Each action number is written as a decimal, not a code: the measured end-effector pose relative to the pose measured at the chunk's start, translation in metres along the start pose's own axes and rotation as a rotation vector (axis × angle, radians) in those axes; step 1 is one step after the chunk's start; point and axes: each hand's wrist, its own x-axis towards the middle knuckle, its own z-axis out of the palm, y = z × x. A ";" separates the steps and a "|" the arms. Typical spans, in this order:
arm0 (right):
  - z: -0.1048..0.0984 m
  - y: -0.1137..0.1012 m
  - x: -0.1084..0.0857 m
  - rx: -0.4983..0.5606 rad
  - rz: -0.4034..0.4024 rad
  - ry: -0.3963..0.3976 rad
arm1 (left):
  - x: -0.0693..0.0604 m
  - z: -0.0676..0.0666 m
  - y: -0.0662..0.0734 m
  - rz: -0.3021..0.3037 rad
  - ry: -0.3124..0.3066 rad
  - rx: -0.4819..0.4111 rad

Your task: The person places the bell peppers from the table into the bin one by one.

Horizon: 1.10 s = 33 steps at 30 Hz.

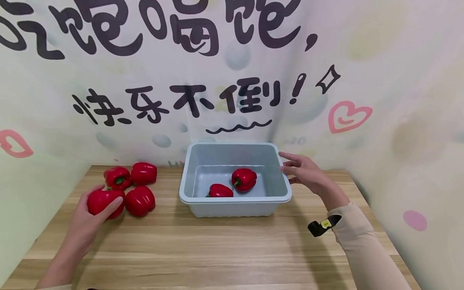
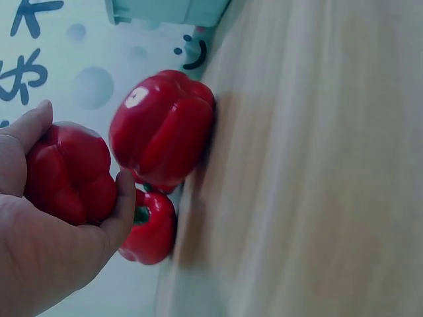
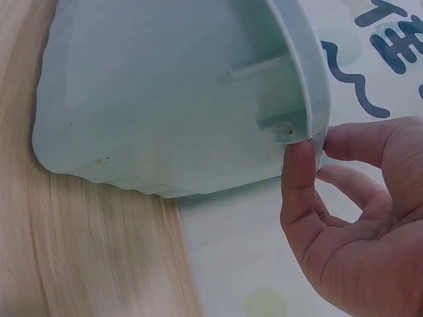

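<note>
My left hand (image 1: pixel 88 215) grips a red bell pepper (image 1: pixel 103 202) between thumb and fingers at the left of the table. In the left wrist view this pepper (image 2: pixel 71 175) looks raised off the tabletop. Close by lie three more red bell peppers: one just right of it (image 1: pixel 139 201), one behind (image 1: pixel 117 177) and one at the back (image 1: pixel 143 173). My right hand (image 1: pixel 304 171) pinches the right rim of a pale blue plastic basin (image 1: pixel 232 207); the right wrist view shows fingertips (image 3: pixel 301 158) against that rim. Two red bell peppers (image 1: pixel 244 179) lie inside the basin.
The basin stands on a wood-grain table (image 1: pixel 203 253), near its back edge. A printed cloth (image 1: pixel 232 72) with large black characters hangs behind and along the sides. A black strap device (image 1: pixel 324 225) sits on the right wrist.
</note>
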 end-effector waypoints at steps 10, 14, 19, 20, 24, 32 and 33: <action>-0.002 0.001 -0.001 -0.006 0.002 0.000 | 0.008 0.009 0.027 0.091 -0.059 -0.021; -0.003 0.001 -0.001 -0.001 0.001 0.002 | 0.011 0.016 0.038 0.117 -0.072 -0.008; 0.000 0.001 0.000 0.019 0.000 -0.015 | 0.011 0.025 0.047 0.131 -0.091 -0.004; 0.000 0.001 0.001 0.020 0.000 -0.016 | 0.011 0.026 0.049 0.133 -0.094 0.000; 0.000 0.001 0.003 0.018 -0.005 -0.008 | 0.013 0.031 0.058 0.143 -0.106 0.018; -0.001 0.002 0.002 0.032 -0.006 -0.013 | 0.018 0.044 0.079 0.142 -0.141 0.033; 0.000 0.002 0.002 0.034 -0.007 -0.014 | 0.019 0.046 0.082 0.142 -0.147 0.039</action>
